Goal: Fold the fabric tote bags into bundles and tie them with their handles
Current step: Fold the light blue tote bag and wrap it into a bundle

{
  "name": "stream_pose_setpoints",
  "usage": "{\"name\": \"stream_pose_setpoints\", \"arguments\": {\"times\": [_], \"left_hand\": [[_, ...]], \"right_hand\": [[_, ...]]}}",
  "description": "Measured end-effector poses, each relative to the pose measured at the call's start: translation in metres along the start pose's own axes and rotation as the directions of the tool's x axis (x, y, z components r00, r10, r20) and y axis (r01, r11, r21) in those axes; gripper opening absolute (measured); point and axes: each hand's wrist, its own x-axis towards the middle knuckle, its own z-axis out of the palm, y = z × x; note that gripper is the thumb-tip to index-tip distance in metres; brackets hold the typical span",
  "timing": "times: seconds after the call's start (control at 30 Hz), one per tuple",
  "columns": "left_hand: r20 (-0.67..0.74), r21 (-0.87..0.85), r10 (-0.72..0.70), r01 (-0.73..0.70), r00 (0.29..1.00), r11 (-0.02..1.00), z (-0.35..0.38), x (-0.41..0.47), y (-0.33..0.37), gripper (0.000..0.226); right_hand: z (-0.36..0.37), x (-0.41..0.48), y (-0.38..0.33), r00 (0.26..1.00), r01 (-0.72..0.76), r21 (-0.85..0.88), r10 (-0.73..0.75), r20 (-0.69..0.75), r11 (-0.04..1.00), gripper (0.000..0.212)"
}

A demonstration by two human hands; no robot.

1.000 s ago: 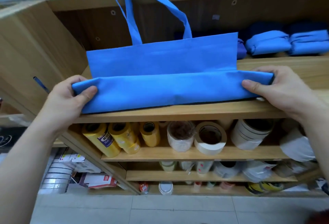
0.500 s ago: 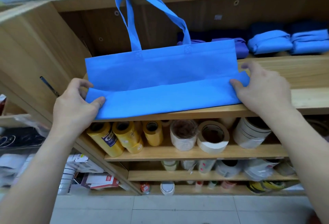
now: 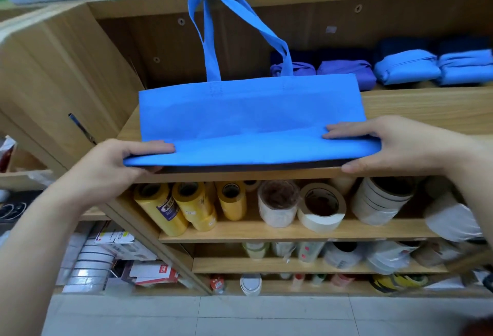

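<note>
Where the front edge of the wooden shelf runs in from the left of the frame, the left hand grips the near left corner of the blue tote bag - fingers laid flat on top of the cloth, thumb tucked beneath the edge, so the fabric is pinched between them. Below that hand, on the next board down, yellow rolls lie on their sides.

At the centre of the frame the tote bag lies flat on the shelf, its near strip doubled over on itself and jutting a little past the front edge. Its handles stand upright from the far edge, looping up towards the top of the frame. Under the bag's middle, a white tape roll sits beside other pale rolls.

Further right, the right hand takes the bag's near right corner the same way - fingers stretched inward over the folded strip, thumb under the edge by the shelf front. At the upper right, well behind the bag, folded bundles in light blue and purple sit in a row against the back of the shelf.
</note>
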Motion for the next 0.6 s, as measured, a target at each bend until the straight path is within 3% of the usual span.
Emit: {"name": "stream_pose_setpoints", "arguments": {"times": [0.1,0.17,0.2,0.27,0.33,0.47,0.6], "left_hand": [[-0.183,-0.224,-0.115,0.073,0.976,0.972,-0.007,0.002,-0.002,0.027],[-0.261,-0.379,-0.194,0.085,0.946,0.922,-0.002,0.004,0.0,0.021],[-0.305,-0.365,-0.205,0.084,0.93,0.927,0.004,0.005,-0.001,0.02],[-0.428,-0.163,-0.174,0.114,0.887,0.98,0.013,0.011,-0.004,0.022],[-0.529,-0.04,-0.155,0.158,0.834,0.987,0.019,0.014,-0.004,0.023],[-0.557,0.131,-0.123,0.234,0.821,0.963,0.022,0.017,0.002,0.019],[-0.544,0.383,-0.122,0.374,0.83,0.845,0.02,0.022,0.001,0.024]], "right_hand": [[-0.009,-0.006,0.002,0.995,-0.055,0.274,0.076,-0.067,0.96,0.014],[-0.008,-0.007,0.004,0.967,-0.076,0.392,0.164,-0.197,0.917,0.009],[-0.007,-0.007,0.004,0.944,-0.079,0.446,0.211,-0.255,0.891,0.007],[-0.001,-0.004,0.003,0.897,-0.064,0.522,0.278,-0.343,0.851,0.003],[0.004,0.002,0.001,0.856,-0.074,0.517,0.321,-0.405,0.852,0.012],[0.013,0.017,0.0,0.77,-0.114,0.434,0.356,-0.529,0.894,0.029],[0.023,0.034,-0.006,0.687,-0.352,0.181,0.385,-0.616,0.918,0.05]]}}
